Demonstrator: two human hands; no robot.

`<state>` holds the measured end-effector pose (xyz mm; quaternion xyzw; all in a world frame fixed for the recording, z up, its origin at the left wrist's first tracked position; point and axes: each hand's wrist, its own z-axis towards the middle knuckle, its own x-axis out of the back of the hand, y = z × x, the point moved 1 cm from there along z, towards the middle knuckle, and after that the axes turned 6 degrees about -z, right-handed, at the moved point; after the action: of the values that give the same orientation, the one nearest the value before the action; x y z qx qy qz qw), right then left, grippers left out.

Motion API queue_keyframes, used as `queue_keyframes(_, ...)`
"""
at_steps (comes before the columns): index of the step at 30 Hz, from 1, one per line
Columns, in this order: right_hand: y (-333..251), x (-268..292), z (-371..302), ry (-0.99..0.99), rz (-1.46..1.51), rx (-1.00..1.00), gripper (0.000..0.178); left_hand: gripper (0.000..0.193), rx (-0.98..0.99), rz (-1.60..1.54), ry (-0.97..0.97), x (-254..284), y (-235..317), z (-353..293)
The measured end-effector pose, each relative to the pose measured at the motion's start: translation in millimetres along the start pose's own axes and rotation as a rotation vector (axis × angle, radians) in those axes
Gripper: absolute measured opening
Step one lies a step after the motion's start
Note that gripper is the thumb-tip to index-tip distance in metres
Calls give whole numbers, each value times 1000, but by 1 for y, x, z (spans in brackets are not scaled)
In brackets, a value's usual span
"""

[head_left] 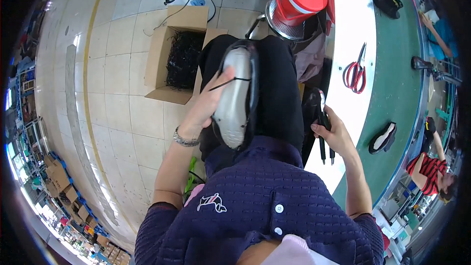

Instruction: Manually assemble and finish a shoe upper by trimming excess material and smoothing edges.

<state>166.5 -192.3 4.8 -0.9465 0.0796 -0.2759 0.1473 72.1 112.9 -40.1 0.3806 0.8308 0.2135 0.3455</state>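
Observation:
My left hand point(208, 102) is closed on the side of a dark shoe-shaped piece point(234, 105) with a silver-grey face turned up, held over my lap. A thin black tie point(240, 79) crosses that face, its loose tail sticking out past my fingers. My right hand point(336, 131) is at the inner edge of the white bench, wrapped round black-handled pliers point(323, 126). Their metal head points away from me and the handle ends come back under my palm. The two hands are well apart.
An open cardboard box point(158, 66) full of thin black strips stands on the floor. Red-handled scissors point(355, 74) lie on the white bench point(351, 14). The green conveyor belt point(392, 83) carries shoes, one a dark shoe point(382, 138). A red bucket point(304, 0) sits on a stool ahead.

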Motion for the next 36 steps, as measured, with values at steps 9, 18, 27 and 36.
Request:
queue_keyframes(9,-85,16,-1,-120,552,446,66,66,-173,127,-77,-18,-5,53)
queue_keyframes(18,-143,23,30,-343,583,297,71,40,-704,570,189,-27,24,51)
queue_keyframes(27,-148,8,30,-148,301,379,63,23,-890,560,324,-29,21,50)
queue_keyframes(36,-137,-1,29,25,121,467,59,22,-944,627,281,-27,22,44)
